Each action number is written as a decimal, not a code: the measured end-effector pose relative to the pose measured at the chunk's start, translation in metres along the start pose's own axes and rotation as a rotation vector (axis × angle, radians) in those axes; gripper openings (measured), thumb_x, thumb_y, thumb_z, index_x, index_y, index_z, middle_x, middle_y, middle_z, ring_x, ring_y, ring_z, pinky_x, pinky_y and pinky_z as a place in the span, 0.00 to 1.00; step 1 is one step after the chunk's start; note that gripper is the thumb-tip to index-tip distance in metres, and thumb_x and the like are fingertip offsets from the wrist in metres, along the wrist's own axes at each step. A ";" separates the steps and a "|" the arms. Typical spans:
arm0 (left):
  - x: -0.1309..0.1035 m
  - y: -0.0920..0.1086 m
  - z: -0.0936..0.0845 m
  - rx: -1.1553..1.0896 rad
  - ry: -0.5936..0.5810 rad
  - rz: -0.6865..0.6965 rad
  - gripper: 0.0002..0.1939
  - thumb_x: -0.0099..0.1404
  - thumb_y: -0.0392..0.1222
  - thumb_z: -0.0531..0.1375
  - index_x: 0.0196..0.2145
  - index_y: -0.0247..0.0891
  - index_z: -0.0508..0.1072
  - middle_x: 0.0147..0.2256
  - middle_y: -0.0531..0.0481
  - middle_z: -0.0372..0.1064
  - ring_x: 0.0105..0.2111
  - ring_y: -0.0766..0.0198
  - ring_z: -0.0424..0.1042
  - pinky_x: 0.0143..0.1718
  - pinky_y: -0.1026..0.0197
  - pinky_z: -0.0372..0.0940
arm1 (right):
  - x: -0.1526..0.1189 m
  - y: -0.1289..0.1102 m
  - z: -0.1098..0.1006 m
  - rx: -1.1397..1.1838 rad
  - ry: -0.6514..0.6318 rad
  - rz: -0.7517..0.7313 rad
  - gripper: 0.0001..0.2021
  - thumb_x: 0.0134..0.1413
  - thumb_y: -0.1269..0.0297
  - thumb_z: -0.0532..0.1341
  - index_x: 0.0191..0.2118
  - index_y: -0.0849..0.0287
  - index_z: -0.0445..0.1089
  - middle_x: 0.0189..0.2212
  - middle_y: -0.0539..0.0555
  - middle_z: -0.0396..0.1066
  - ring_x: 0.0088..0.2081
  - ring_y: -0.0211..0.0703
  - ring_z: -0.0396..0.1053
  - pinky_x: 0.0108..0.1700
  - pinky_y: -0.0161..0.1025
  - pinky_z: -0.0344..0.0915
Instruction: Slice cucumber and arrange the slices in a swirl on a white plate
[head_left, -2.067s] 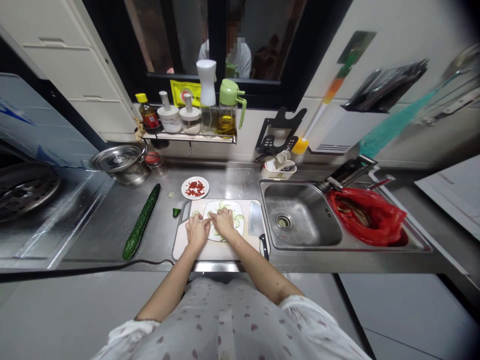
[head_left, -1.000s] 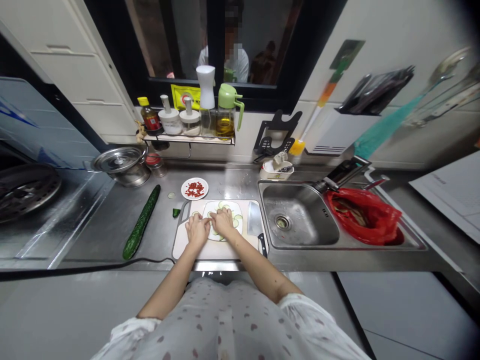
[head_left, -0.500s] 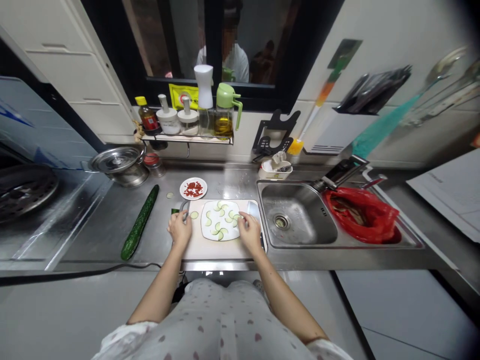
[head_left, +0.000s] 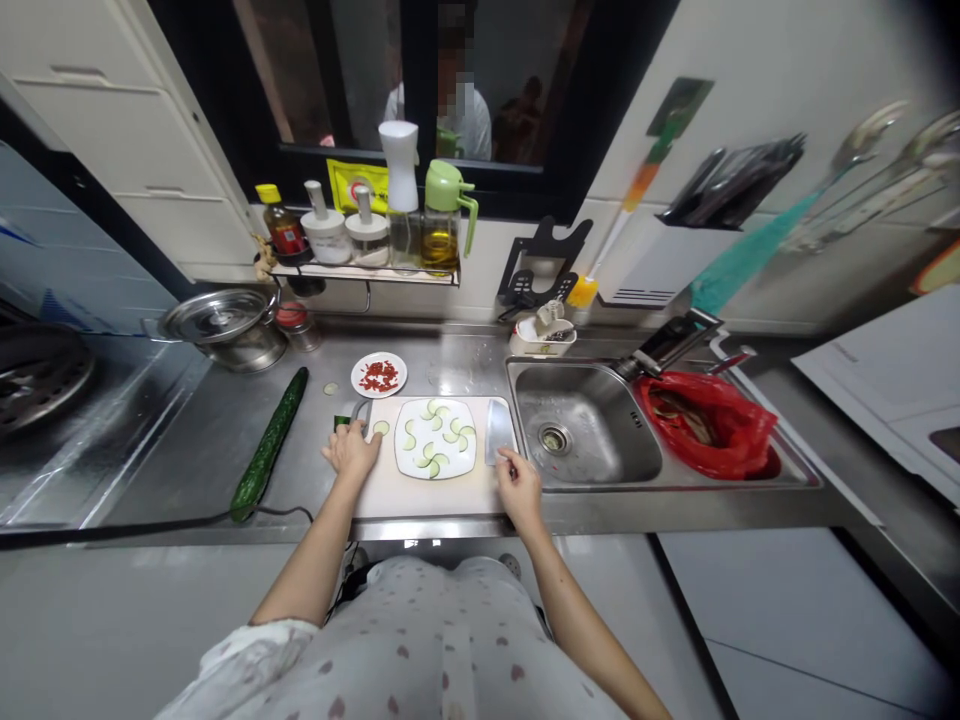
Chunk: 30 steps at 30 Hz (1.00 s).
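My right hand point(head_left: 519, 488) is closed round the dark handle of a kitchen knife point(head_left: 496, 432), whose broad blade lies flat along the right side of the cutting board point(head_left: 405, 500). My left hand point(head_left: 352, 453) rests at the board's left edge with its fingers apart. Beside its thumb lies a round cucumber slice point(head_left: 382, 428), and a dark green cucumber piece point(head_left: 341, 420) shows just past the fingertips. Between my hands, a white plate point(head_left: 435, 437) on the board carries thin cucumber slices set in curved clusters.
A whole cucumber point(head_left: 271, 440) lies to the left. Behind the board stands a small plate point(head_left: 379, 360) of chopped red bits. The sink point(head_left: 592, 425) and a red plastic bag point(head_left: 712, 430) are on the right. A lidded pot point(head_left: 225, 325) and a seasoning rack point(head_left: 367, 270) stand behind.
My right hand has left the plate's right edge and moved right and down onto the knife handle. The fingers of my left hand have spread. The view has shifted slightly.
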<state>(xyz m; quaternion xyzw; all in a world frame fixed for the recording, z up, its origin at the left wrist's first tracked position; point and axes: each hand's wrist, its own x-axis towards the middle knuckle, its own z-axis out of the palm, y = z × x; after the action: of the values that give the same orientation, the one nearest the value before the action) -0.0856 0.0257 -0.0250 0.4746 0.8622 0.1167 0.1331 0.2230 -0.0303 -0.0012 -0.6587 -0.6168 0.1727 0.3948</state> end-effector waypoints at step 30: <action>0.011 0.014 0.000 -0.413 -0.035 -0.002 0.11 0.56 0.46 0.59 0.37 0.41 0.72 0.33 0.50 0.73 0.38 0.58 0.70 0.48 0.50 0.55 | -0.013 0.001 0.006 0.015 -0.093 -0.006 0.17 0.58 0.59 0.52 0.42 0.60 0.75 0.34 0.57 0.75 0.35 0.44 0.68 0.41 0.41 0.64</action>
<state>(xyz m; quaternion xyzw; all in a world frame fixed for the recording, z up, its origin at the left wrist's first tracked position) -0.0806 0.0426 -0.0219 0.4382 0.8181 0.2826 0.2426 0.2168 -0.0409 -0.0094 -0.6450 -0.6353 0.2067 0.3711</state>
